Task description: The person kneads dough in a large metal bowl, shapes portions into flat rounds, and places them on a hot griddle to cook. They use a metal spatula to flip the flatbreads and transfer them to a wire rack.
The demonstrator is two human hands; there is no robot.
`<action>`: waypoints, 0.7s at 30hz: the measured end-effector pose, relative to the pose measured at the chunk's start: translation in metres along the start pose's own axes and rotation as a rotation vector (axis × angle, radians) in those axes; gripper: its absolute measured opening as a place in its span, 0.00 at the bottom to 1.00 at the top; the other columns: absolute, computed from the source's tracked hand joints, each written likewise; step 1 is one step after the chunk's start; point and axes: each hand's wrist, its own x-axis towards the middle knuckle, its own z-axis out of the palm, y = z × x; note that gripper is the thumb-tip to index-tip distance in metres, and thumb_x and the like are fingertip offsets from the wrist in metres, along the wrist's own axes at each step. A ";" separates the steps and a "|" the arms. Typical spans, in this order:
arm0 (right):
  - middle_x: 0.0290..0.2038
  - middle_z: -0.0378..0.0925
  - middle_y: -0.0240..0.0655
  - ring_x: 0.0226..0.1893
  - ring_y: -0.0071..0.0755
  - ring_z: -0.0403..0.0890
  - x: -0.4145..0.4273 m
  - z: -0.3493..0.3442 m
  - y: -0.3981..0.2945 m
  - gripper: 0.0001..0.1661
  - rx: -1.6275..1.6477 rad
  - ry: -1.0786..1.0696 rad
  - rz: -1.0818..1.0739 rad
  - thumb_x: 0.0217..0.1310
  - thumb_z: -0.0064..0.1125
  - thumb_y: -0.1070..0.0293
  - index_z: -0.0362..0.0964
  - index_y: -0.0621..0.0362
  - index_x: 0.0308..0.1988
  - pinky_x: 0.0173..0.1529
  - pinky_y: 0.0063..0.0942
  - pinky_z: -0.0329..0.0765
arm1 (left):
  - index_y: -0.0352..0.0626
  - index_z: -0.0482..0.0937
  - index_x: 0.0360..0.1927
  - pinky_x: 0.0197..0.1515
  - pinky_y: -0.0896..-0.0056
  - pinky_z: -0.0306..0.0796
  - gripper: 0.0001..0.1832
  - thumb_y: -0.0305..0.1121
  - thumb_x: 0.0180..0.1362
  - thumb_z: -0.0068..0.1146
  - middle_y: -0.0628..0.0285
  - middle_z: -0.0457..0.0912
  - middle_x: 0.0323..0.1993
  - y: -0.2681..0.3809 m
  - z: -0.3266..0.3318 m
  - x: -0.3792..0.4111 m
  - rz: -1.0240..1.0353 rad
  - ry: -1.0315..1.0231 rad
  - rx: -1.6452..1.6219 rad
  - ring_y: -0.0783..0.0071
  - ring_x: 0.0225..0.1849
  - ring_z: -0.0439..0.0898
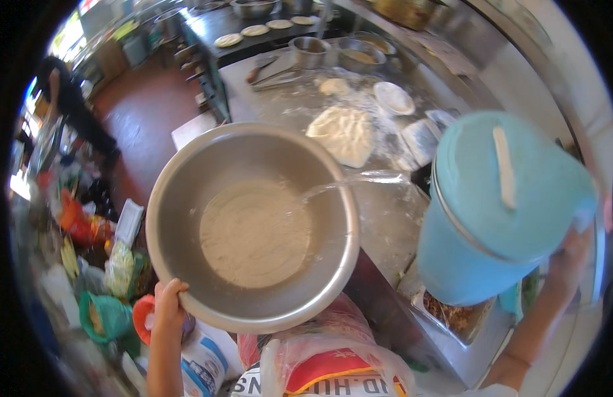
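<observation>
My left hand [170, 302] grips the lower left rim of a large metal basin [252, 317], thumb over the edge. Inside the basin lies a pale, cloudy liquid [257, 233]. At the right, my right hand [572, 253] is at the handle side of a light blue lidded pitcher [475, 248]; its fingers are partly hidden. The pitcher is tilted toward the basin, and a clear stream of water [381, 176] runs from it over the basin's right rim into the liquid. Behind the basin, a slab of dough [343, 135] rests on the floured metal counter [281, 104].
Metal pots [360, 55], a small dough piece [335, 86] and a white bowl [394, 98] stand farther back. Flat dough rounds [255, 31] lie on a dark griddle. Below the pitcher is a tray of brown food [450, 315]. A person [70, 99] stands at far left, near bags and containers.
</observation>
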 end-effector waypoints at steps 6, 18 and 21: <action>0.30 0.72 0.35 0.27 0.27 0.72 -0.002 -0.031 0.030 0.21 0.351 0.331 0.071 0.36 0.59 0.72 0.67 0.64 0.37 0.33 0.25 0.70 | 0.38 0.74 0.31 0.43 0.65 0.71 0.10 0.29 0.44 0.48 0.61 0.76 0.32 -0.034 -0.043 0.029 -0.058 -0.191 0.022 0.67 0.37 0.76; 0.20 0.70 0.32 0.19 0.22 0.67 -0.002 -0.153 0.107 0.08 0.320 0.677 0.009 0.40 0.57 0.76 0.71 0.63 0.28 0.25 0.19 0.62 | 0.41 0.59 0.58 0.50 0.50 0.67 0.31 0.33 0.47 0.50 0.51 0.67 0.53 0.006 0.037 -0.070 -0.234 -0.038 0.231 0.54 0.51 0.69; 0.21 0.71 0.31 0.18 0.20 0.66 0.005 -0.184 0.133 0.07 0.244 0.789 -0.019 0.42 0.58 0.78 0.72 0.63 0.29 0.24 0.17 0.61 | 0.41 0.59 0.58 0.51 0.50 0.67 0.31 0.32 0.47 0.50 0.52 0.67 0.53 0.010 0.042 -0.085 -0.191 -0.043 0.244 0.54 0.52 0.69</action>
